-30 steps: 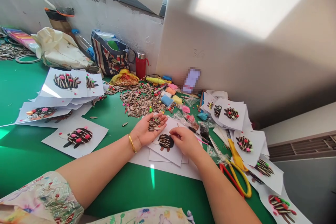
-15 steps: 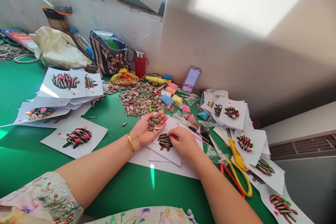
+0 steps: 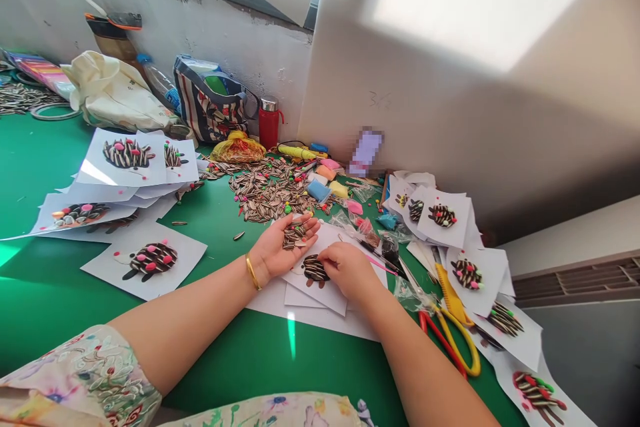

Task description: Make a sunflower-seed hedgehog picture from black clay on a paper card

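Note:
My left hand (image 3: 285, 247) lies palm up with a small heap of sunflower seeds (image 3: 294, 235) cradled in it. Just to its right, my right hand (image 3: 350, 270) is closed in a pinch at the right edge of a dark hedgehog figure (image 3: 315, 269) studded with striped seeds. Whatever sits between those fingertips is hidden. The figure is on a white paper card (image 3: 327, 298), which rests on other white sheets. Beyond my left hand spreads a large pile of sunflower seeds (image 3: 265, 190) mixed with small coloured balls.
Finished-looking hedgehog cards (image 3: 150, 260) are stacked at left, and more cards (image 3: 445, 217) at right. Scissors (image 3: 440, 320) and a yellow comb-like tool (image 3: 450, 293) lie beside my right forearm. Coloured clay packets (image 3: 320, 188), a red flask (image 3: 269, 123) and a striped bag (image 3: 213, 103) stand behind.
The view has shifted very slightly. My right hand has moved a touch at the hedgehog's right edge; my left hand keeps holding the seeds palm up.

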`<state>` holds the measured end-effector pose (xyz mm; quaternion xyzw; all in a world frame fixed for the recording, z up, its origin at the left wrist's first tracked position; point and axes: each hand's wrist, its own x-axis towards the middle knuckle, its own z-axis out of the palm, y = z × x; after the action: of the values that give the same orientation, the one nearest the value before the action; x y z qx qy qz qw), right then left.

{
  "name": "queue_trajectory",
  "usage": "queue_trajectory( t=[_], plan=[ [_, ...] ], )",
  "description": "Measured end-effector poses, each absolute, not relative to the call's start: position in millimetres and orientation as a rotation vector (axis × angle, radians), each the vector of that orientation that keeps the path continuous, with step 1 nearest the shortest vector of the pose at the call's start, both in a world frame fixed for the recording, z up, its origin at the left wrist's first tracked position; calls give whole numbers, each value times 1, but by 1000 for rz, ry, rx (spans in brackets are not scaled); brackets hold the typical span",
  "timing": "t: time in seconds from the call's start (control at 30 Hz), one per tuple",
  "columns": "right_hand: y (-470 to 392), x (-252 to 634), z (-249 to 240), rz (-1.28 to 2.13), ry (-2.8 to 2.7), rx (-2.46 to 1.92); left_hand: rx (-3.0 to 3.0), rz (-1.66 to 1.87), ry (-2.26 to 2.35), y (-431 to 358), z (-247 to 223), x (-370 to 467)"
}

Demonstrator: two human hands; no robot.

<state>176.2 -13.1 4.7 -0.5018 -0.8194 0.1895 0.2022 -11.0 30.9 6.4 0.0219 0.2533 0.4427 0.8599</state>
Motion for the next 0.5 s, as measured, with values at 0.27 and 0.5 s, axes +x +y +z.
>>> queue_trajectory(
  t=[0.27, 0.5],
  plan=[
    [-14, 179, 6, 495, -2322, -1386, 40, 925, 518, 31, 5, -11],
    [-13, 186, 2, 498, -2301, -1360, 35, 926, 528, 31, 6, -11]
  ],
)
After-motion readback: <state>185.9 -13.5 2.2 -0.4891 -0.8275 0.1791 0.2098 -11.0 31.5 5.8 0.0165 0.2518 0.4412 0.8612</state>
